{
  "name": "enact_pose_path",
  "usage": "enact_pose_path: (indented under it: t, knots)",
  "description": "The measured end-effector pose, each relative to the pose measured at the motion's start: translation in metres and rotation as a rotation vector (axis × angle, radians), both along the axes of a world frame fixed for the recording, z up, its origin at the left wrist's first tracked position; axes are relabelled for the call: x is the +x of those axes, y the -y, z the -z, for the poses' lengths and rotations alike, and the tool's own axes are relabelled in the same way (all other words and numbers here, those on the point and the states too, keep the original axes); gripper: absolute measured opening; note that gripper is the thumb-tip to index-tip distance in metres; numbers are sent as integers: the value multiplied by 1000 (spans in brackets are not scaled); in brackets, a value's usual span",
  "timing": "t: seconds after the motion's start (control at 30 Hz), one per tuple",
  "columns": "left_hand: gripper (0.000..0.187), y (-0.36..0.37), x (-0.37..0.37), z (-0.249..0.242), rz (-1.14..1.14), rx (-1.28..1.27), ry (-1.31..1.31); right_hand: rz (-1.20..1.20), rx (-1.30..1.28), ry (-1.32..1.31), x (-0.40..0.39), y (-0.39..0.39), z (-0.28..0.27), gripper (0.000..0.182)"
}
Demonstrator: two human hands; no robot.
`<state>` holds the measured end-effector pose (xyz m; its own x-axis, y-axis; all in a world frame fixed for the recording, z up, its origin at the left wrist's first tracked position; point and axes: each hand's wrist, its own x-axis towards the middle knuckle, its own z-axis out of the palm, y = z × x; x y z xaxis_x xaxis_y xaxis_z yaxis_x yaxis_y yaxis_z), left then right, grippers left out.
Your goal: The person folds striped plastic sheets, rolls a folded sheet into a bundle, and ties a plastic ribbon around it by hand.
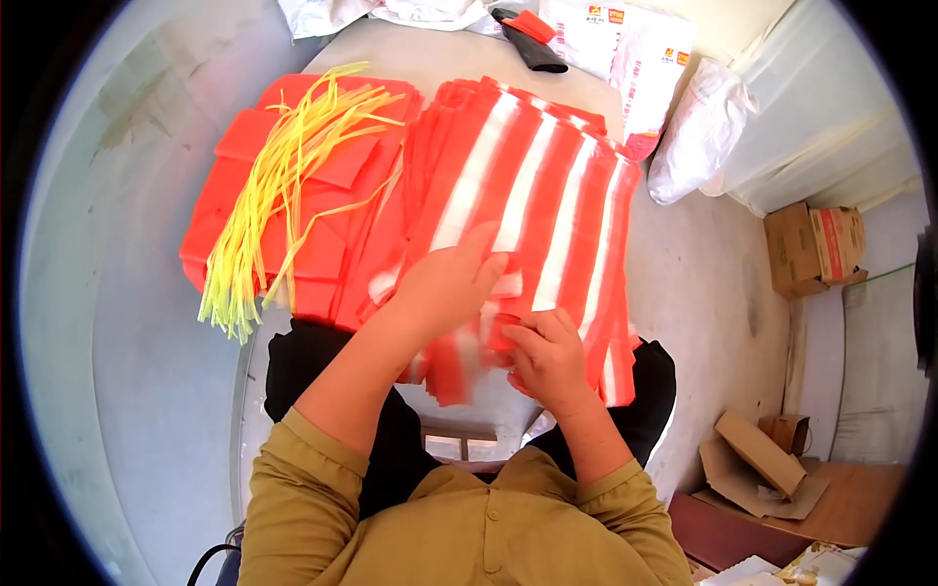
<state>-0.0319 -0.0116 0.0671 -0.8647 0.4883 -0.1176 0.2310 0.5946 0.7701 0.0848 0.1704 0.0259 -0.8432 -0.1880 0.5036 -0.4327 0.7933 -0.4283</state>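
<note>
A stack of red-and-white striped sheets (557, 210) lies in front of me, its near edge by my lap. My left hand (454, 278) rests over the stack's near left part, fingers apart, with a loose striped piece beside it. Close by on the right, my right hand (549, 356) has its fingers closed on the edge of a striped sheet. Left of the stack are folded red sheets (234, 200), and a bundle of yellow strips (264, 205) lies across them. Part of the striped piece between my hands is blurred.
White printed bags (650, 73) and a black-and-red item (532, 44) are at the far side. A white sack (701, 132) stands at the right. Cardboard boxes (813, 249) sit farther right, with opened cardboard (757, 469) at the lower right.
</note>
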Motion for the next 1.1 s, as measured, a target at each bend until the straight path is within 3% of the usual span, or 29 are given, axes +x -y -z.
enact_pose_path:
  t: [0.13,0.23,0.33,0.43,0.73,0.83,1.0,1.1]
  knots:
    - [42,2,-1,8,-5,57,15,5,-5,8,0,0,-4,32]
    - [33,3,0,21,28,151,-332,9,-20,15,-1,1,-9,29]
    - [29,4,1,27,17,75,-435,12,-44,29,0,1,-11,30]
    - [34,3,1,26,130,-95,-343,18,-70,54,-2,1,-12,30]
    - [45,9,7,2,327,-114,-262,112,-311,250,-13,0,-17,21]
    - [44,10,9,5,370,15,-373,100,-321,278,-19,0,-21,18]
    - [31,0,6,9,367,-36,-327,206,-442,388,-18,-4,-28,19]
    - [28,0,5,11,331,46,-232,369,-360,134,-8,-39,-15,28]
